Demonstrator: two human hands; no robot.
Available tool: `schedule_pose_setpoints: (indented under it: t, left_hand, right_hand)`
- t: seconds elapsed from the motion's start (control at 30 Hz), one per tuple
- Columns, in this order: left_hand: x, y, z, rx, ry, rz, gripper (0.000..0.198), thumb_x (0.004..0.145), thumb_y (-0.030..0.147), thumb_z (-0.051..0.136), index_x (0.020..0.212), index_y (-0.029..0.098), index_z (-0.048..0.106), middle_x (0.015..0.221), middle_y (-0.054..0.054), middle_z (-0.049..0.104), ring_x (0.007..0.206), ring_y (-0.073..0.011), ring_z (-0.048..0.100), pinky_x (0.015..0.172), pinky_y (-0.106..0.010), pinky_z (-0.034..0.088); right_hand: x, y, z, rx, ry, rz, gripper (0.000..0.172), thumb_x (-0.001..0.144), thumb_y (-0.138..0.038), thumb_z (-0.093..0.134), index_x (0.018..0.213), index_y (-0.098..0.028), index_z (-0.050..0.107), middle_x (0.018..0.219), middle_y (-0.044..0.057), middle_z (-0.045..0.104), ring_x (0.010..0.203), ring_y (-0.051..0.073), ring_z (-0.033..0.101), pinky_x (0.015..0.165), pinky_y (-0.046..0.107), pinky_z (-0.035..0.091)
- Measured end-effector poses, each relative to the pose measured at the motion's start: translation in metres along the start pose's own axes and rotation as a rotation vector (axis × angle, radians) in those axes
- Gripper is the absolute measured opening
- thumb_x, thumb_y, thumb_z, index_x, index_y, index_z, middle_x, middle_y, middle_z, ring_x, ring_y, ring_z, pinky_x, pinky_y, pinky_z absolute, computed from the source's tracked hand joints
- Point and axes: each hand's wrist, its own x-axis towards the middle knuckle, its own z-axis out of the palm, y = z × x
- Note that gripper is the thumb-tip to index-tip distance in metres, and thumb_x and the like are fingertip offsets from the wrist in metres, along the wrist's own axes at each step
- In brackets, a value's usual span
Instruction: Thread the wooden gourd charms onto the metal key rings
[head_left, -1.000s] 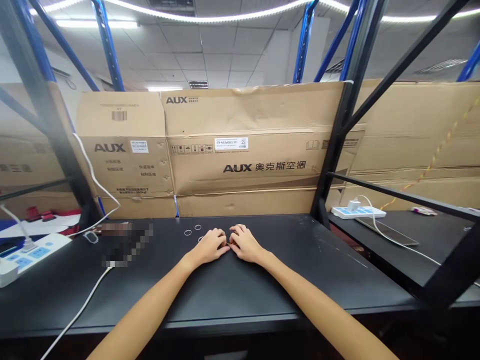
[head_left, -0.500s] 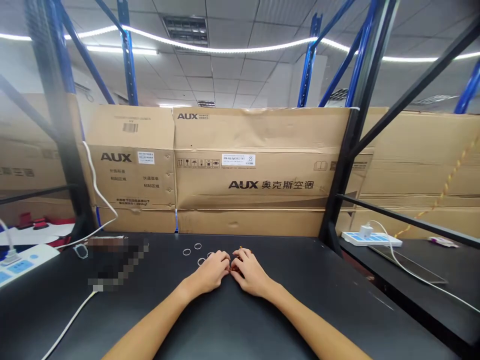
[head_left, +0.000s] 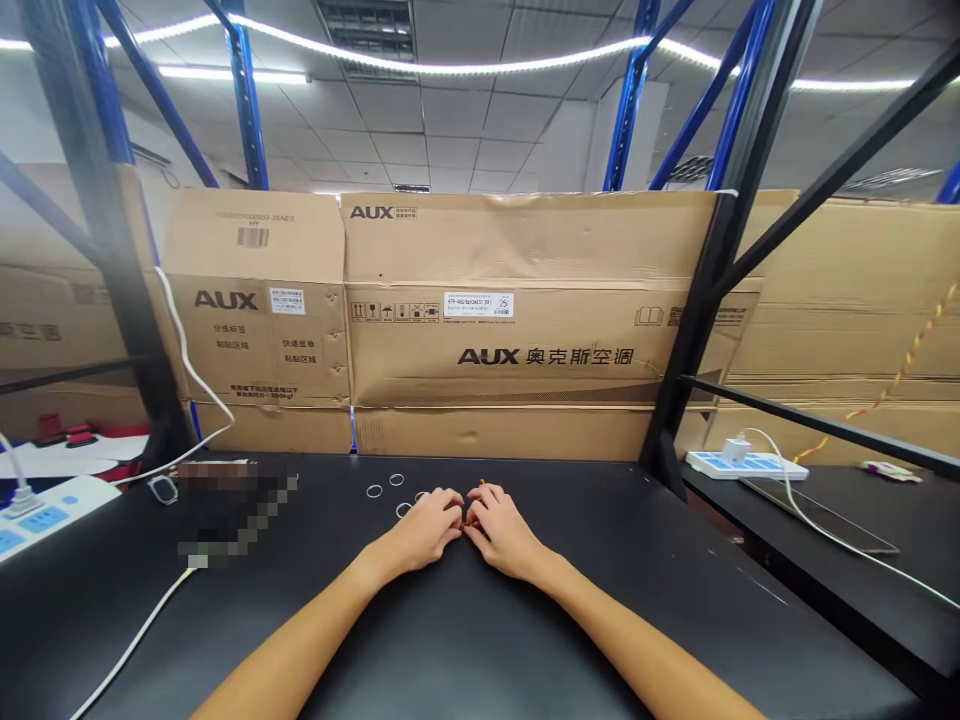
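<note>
My left hand (head_left: 429, 528) and my right hand (head_left: 504, 530) meet over the black table (head_left: 465, 640), fingertips nearly touching. Their fingers are curled round something small and orange-brown (head_left: 471, 522), mostly hidden between them; a bit of it shows above my right fingers. What exactly it is I cannot make out. Several thin white rings lie just beyond and left of my left hand, among them one ring (head_left: 374, 491) and another (head_left: 397, 480). One more is partly covered by my left fingers.
Cardboard panels (head_left: 495, 425) stand along the back edge. At the left are a white power strip (head_left: 56, 510), a watch-like item (head_left: 162, 489) and a blurred-out dark object with a white cable. Another power strip (head_left: 750, 465) sits beyond the black frame at right.
The whole view has shifted slightly, with the table and boxes higher in the picture. Both hands stay together at the same spot, with small changes in the fingers.
</note>
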Motion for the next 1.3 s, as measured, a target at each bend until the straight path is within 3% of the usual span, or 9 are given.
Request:
schedule_pose_setpoints:
  t: [0.3,0.5,0.63,0.8,0.9,1.03,1.17,1.3]
  left_hand:
    - [-0.006,-0.005,-0.007,-0.053,-0.03,-0.077,0.012,0.09,0.027,0.052,0.083,0.02,0.059,0.114,-0.005,0.053,0.099,-0.021,0.051,0.087,-0.037,0.043]
    - [-0.003,0.005,-0.003,0.106,0.004,0.025,0.015,0.093,0.023,0.046,0.086,0.018,0.059,0.111,-0.009,0.055,0.103,-0.0244,0.05,0.088,-0.039,0.041]
    - [-0.001,0.001,0.001,-0.008,-0.018,0.015,0.014,0.093,0.02,0.047,0.091,0.022,0.061,0.116,-0.006,0.054,0.104,-0.022,0.049,0.091,-0.038,0.04]
    - [-0.003,-0.008,-0.009,-0.174,-0.084,-0.07,0.017,0.094,0.029,0.048,0.086,0.024,0.064,0.121,-0.002,0.052,0.107,-0.0207,0.048,0.096,-0.041,0.037]
    - [-0.006,-0.008,-0.014,-0.171,-0.107,-0.094,0.018,0.091,0.033,0.052,0.082,0.023,0.063,0.12,-0.002,0.053,0.11,-0.0224,0.047,0.097,-0.042,0.036]
    - [-0.006,-0.001,-0.01,-0.085,-0.051,-0.086,0.025,0.089,0.036,0.055,0.073,0.018,0.06,0.114,-0.007,0.056,0.106,-0.0239,0.049,0.092,-0.041,0.04]
    - [-0.002,0.005,-0.004,-0.023,-0.025,-0.002,0.021,0.093,0.024,0.046,0.084,0.018,0.063,0.113,-0.008,0.056,0.106,-0.0236,0.048,0.092,-0.041,0.039]
    - [-0.001,0.0,-0.009,-0.174,-0.099,-0.037,0.019,0.093,0.027,0.048,0.086,0.023,0.065,0.12,-0.003,0.054,0.108,-0.0218,0.048,0.096,-0.041,0.038]
  right_hand:
    - [-0.002,0.0,-0.003,0.036,-0.005,-0.015,0.005,0.089,-0.022,0.054,0.084,-0.019,0.056,0.11,0.01,0.055,0.115,0.024,0.043,0.098,0.045,0.039]
    - [-0.002,-0.001,0.0,0.054,0.006,-0.028,0.007,0.089,-0.023,0.054,0.083,-0.02,0.056,0.109,0.009,0.055,0.113,0.024,0.045,0.098,0.046,0.039]
    - [-0.002,0.004,-0.001,0.029,0.014,0.01,0.006,0.089,-0.022,0.053,0.084,-0.02,0.057,0.111,0.01,0.055,0.115,0.026,0.044,0.095,0.046,0.041]
    - [-0.002,0.009,-0.001,0.048,0.008,0.023,0.005,0.089,-0.022,0.054,0.086,-0.02,0.058,0.111,0.009,0.055,0.116,0.025,0.044,0.095,0.044,0.041]
    - [-0.002,0.005,0.0,0.061,0.008,-0.002,0.006,0.09,-0.021,0.053,0.086,-0.02,0.057,0.109,0.009,0.056,0.114,0.024,0.045,0.096,0.044,0.04]
    - [-0.002,-0.002,0.001,0.053,0.006,-0.035,0.008,0.09,-0.021,0.051,0.084,-0.02,0.057,0.109,0.008,0.056,0.113,0.023,0.045,0.097,0.045,0.038]
    - [-0.002,-0.002,0.002,0.018,0.005,-0.02,0.009,0.089,-0.02,0.051,0.082,-0.019,0.056,0.111,0.01,0.056,0.113,0.025,0.045,0.096,0.046,0.038]
    - [-0.002,0.002,0.001,0.009,0.002,0.024,0.008,0.089,-0.021,0.052,0.083,-0.02,0.057,0.111,0.01,0.056,0.115,0.026,0.044,0.094,0.045,0.04]
